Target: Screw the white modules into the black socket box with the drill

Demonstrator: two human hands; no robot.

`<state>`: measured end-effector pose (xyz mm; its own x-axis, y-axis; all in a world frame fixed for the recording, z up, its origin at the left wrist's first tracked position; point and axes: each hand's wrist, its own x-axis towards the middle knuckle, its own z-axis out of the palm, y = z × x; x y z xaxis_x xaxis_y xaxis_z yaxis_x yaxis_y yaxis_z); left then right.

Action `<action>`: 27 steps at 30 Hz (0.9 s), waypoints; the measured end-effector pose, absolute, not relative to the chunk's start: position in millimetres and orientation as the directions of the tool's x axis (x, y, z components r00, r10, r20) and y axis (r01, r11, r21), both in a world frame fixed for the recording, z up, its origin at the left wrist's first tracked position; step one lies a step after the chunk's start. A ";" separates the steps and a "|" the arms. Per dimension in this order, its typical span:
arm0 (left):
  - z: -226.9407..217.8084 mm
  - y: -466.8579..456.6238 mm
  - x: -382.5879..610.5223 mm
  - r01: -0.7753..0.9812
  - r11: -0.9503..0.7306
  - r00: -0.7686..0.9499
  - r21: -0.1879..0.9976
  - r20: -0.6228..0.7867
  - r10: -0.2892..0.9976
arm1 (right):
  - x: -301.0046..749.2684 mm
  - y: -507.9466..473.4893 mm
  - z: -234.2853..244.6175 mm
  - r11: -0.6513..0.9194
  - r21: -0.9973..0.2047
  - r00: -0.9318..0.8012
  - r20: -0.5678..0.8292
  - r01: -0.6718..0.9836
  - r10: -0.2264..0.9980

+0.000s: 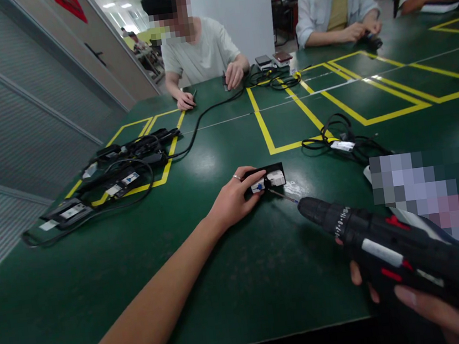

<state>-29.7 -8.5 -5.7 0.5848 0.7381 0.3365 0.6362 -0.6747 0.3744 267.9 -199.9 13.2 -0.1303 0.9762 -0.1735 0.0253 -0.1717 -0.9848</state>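
Note:
My left hand (pixel 235 196) rests on the green table and pins down a small black device (pixel 268 179) with white parts and a blue mark. My right hand (pixel 399 293) grips a black cordless screwdriver (pixel 389 244) with red details. Its thin bit (pixel 282 196) points left and its tip touches the near side of the black device. A ring sits on one finger of my left hand.
Several black power adapters with cables (pixel 117 177) lie at the left on yellow floor-tape squares. A coiled cable with a white plug (pixel 343 144) lies right of the device. Two people sit across the table (pixel 224 262), a third at the far right. A blurred patch covers something at the right.

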 end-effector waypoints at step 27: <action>-6.2 -8.1 -28.9 0.600 -0.696 0.588 0.394 0.373 0.718 | 268.5 -201.8 7.0 -0.124 -0.992 -0.073 -0.124 0.006 0.990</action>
<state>-28.9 -8.1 -6.2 0.5880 0.7180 0.3725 0.6002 -0.6960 0.3940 268.5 -201.8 7.0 -0.0732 0.9895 -0.1245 0.0058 -0.1244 -0.9922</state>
